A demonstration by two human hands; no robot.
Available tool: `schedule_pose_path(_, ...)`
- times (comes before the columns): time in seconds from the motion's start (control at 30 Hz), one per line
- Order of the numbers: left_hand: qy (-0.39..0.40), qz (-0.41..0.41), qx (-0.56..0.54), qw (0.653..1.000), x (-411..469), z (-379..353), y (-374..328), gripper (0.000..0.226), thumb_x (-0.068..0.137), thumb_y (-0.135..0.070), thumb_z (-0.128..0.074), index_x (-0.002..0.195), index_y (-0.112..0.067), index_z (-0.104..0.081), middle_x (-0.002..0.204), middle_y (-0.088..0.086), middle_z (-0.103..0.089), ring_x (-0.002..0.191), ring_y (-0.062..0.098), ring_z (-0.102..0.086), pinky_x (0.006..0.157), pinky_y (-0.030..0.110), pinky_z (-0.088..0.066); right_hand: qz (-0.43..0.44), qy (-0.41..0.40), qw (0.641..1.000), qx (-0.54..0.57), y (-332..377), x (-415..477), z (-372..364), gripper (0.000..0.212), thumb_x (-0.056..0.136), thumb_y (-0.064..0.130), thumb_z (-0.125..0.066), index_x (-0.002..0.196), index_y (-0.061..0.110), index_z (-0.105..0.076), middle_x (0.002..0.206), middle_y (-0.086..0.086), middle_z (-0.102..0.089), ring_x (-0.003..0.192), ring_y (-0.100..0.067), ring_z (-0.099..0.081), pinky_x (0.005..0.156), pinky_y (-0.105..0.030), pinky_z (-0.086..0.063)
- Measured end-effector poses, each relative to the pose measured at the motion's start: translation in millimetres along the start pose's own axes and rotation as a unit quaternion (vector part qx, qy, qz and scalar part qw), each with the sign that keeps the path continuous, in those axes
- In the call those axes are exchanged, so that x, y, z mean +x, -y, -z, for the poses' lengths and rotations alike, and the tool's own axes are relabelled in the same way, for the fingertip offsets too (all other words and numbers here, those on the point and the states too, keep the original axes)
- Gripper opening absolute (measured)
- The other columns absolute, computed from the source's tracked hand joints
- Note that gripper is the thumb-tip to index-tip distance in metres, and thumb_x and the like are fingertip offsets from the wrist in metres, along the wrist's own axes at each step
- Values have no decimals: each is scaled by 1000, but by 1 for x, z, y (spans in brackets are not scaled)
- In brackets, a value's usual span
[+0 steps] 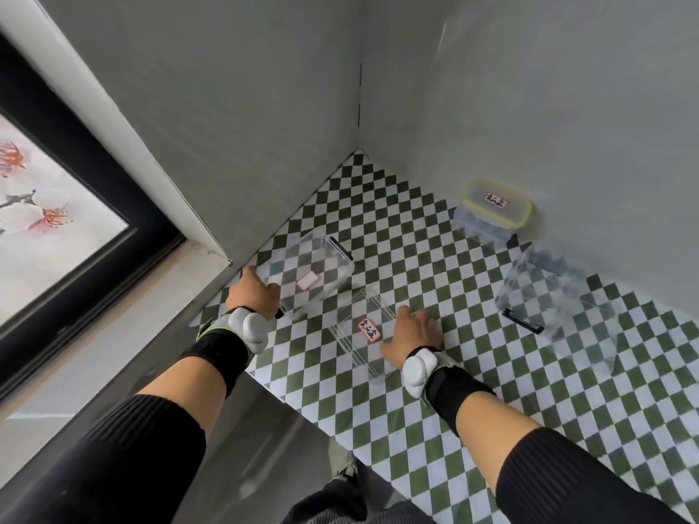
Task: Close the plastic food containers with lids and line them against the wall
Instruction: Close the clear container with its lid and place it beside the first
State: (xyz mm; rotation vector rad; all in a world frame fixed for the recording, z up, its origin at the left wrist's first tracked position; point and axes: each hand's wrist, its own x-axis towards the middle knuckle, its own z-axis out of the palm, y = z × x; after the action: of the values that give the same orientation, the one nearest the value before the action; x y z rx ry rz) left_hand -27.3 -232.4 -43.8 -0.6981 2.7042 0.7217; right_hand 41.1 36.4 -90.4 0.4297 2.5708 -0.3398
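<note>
A tall clear container point(314, 270) with a blank red-edged label stands near the left wall, a black clip on its far rim. My left hand point(252, 293) grips its near-left corner. In front of it lies a clear flat lid point(359, 334) with a written red label, and my right hand point(414, 336) holds its right edge. A closed yellow-rimmed container point(495, 209) sits against the right wall. Another clear container point(556, 304) with a black clip stands farther right.
The green-and-white checkered surface point(435, 429) fills a corner between two grey walls point(264, 126). A steel ledge point(212, 421) borders it on the near left, below a black-framed window point(56, 221). Dark clothing shows at the bottom edge.
</note>
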Motion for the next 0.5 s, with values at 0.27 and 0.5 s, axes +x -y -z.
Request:
schedule_pose_path(0.27, -12, 7, -8, 1000, -3, 2, 16, 55, 94, -25, -53, 147, -19, -43, 120, 17, -68, 99, 37, -63, 70, 36, -43, 55, 39, 995, -69, 16, -16, -27, 144, 55, 72, -82, 158, 21, 5, 163, -25, -7, 149, -48, -7, 116, -71, -17)
schedule_pose_path(0.5, -3, -15, 21, 1000, -7, -3, 11, 62, 96, -26, -52, 155, -19, -35, 130, 17, -66, 112, 38, -64, 83, 39, -53, -12, 7, 999, -46, -16, 1, 17, 133, 55, 58, -85, 155, 23, -5, 149, -21, -29, 135, -43, -31, 108, -61, -37)
